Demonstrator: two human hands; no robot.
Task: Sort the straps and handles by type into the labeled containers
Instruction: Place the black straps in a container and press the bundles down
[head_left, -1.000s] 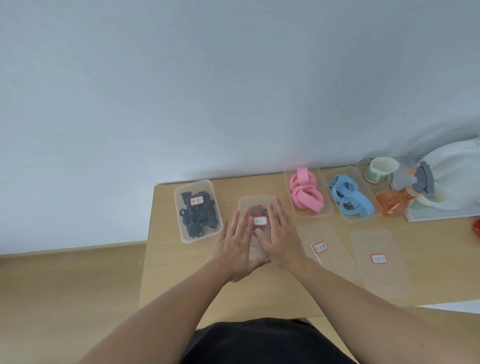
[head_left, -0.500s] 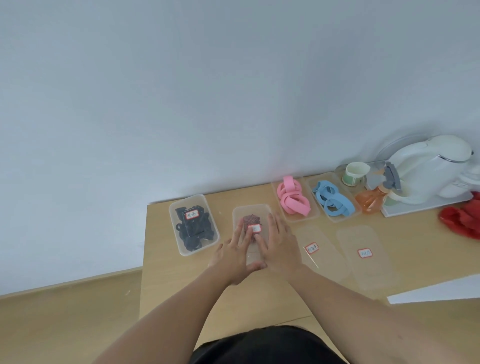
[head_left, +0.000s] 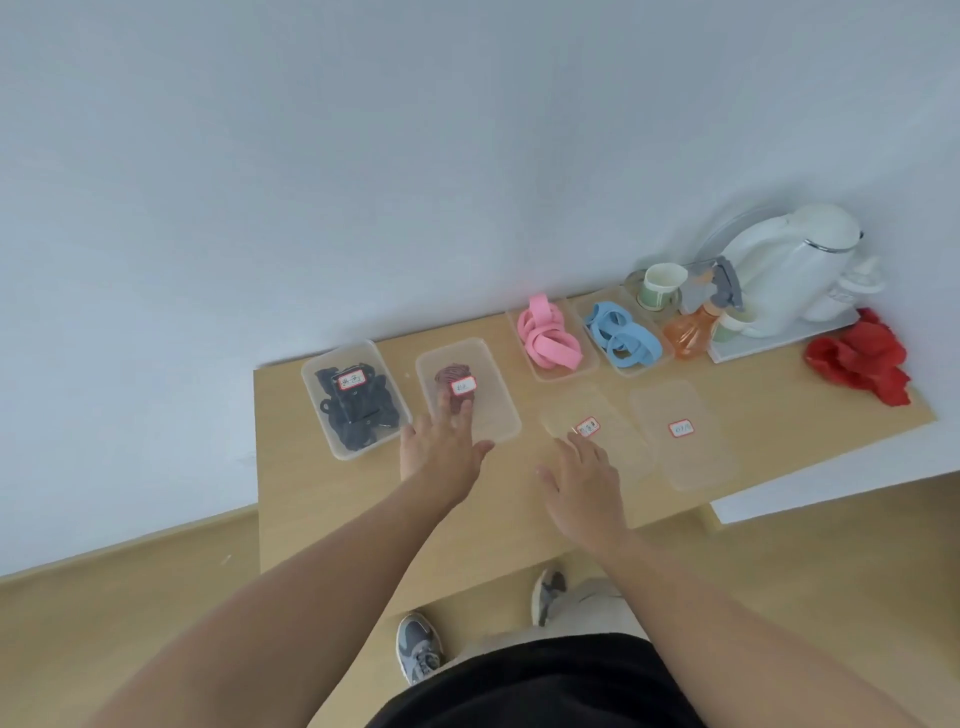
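Four clear containers stand on the wooden table (head_left: 322, 499). The lidded left container (head_left: 317, 387) holds black straps (head_left: 358, 410). A second lidded container (head_left: 493, 395) holds a dark red strap bundle (head_left: 451, 373). Pink straps (head_left: 548, 335) and blue straps (head_left: 621, 332) fill two open containers at the back. Two loose labeled lids (head_left: 618, 441) (head_left: 685, 447) lie flat in front of them. My left hand (head_left: 441, 447) rests flat on the near end of the second container's lid, fingers spread. My right hand (head_left: 584, 480) hovers open, its fingertips at the near left lid.
A white kettle (head_left: 784, 265) on a tray, an orange spray bottle (head_left: 693, 332), and a paper cup (head_left: 660, 286) crowd the back right corner. A red cloth (head_left: 857, 358) lies at the right edge. The wall runs directly behind the table. My shoes show below the table's front edge.
Both hands had been pressing the second container's lid together. My right hand has lifted off and moved right toward the loose lid; my left hand stays on the lid. The camera has pulled back.
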